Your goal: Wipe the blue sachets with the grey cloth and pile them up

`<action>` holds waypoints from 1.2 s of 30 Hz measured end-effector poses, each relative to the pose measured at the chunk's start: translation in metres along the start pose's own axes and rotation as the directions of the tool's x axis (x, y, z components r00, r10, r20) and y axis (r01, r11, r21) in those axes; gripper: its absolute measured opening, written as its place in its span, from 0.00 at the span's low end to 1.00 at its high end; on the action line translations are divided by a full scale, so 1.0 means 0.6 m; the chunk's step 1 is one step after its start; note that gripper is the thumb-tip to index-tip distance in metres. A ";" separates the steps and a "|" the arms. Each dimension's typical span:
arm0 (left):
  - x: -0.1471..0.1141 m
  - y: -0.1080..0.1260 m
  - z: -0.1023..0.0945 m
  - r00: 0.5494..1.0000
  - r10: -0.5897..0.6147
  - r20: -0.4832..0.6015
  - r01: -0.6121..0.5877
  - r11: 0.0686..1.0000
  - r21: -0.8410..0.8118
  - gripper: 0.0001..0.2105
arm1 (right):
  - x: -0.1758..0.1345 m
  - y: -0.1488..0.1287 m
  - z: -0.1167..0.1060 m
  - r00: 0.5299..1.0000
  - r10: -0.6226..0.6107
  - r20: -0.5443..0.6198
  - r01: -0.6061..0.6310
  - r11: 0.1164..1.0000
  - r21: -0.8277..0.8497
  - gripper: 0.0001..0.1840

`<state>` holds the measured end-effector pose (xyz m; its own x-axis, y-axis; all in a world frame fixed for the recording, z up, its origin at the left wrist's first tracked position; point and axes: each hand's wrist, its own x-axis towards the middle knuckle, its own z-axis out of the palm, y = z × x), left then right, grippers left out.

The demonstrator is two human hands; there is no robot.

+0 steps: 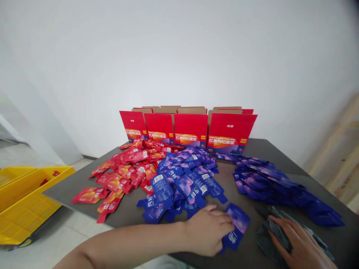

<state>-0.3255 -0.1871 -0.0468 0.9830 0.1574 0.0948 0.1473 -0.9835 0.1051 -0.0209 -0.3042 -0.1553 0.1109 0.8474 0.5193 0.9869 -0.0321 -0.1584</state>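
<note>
My left hand [209, 232] reaches in from the lower left, its fingers curled at the edge of a blue pouch [238, 223] low over the table. On the right, my right hand [300, 241] is closed on a crumpled grey-green cloth [269, 237] at the tabletop. Just beyond my left hand lies a loose heap of blue pouches [185, 183]. Red pouches [120, 175] spread out to the left of that heap. Overlapping blue pouches [277, 183] form a long row at the right, behind the cloth.
Open red cartons [190, 130] with raised flaps stand in a row at the back of the dark table [221, 172]. A white wall [182, 56] rises behind them. Yellow crates [33, 201] stand off the table's left side, with small red items inside.
</note>
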 end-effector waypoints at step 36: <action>-0.078 0.074 0.111 0.967 -0.074 -0.243 0.101 0.990 0.100 0.14 | 0.055 -0.231 -0.025 0.958 -0.283 0.037 0.285 0.950 -0.128 0.13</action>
<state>-0.3574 -0.2442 -0.1127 0.9131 0.2469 0.3244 0.2562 -0.9665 0.0144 -0.1523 -0.2796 -0.1035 -0.1774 0.8406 0.5117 0.9840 0.1435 0.1054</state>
